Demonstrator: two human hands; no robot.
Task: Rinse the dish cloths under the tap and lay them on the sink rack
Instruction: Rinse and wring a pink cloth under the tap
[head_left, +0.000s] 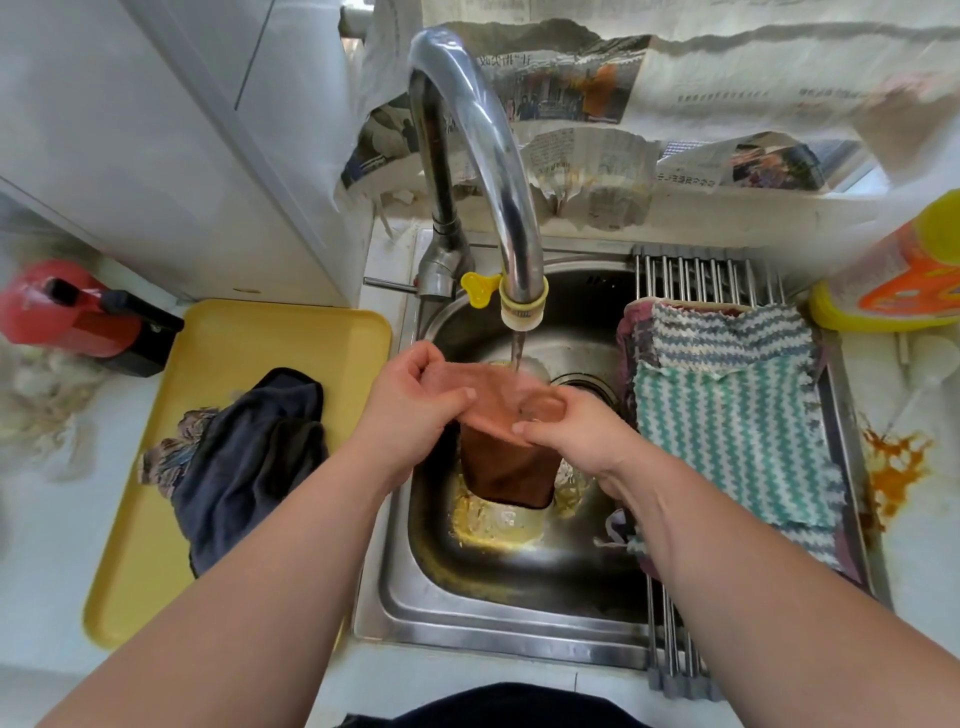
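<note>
Two hands (415, 410) (571, 431) hold brown cloth (504, 467) under running tap (478, 156).

- White cabinet (156, 130): 10 o'clock.
- Newspaper sheets (727, 104): 12 to 2 o'clock, covering the back wall.
- White countertop (41, 571): 8 o'clock.
- Orange stain (891, 467): 4 o'clock, on the countertop.
- Lighting: bright, even.

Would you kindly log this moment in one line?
rinsing; left hand, right hand: hold brown cloth under tap; striped cloths: on rack; dark cloth: on tray

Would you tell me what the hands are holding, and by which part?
The left hand and right hand grip the brown cloth by its upper edge, under the tap.
</note>
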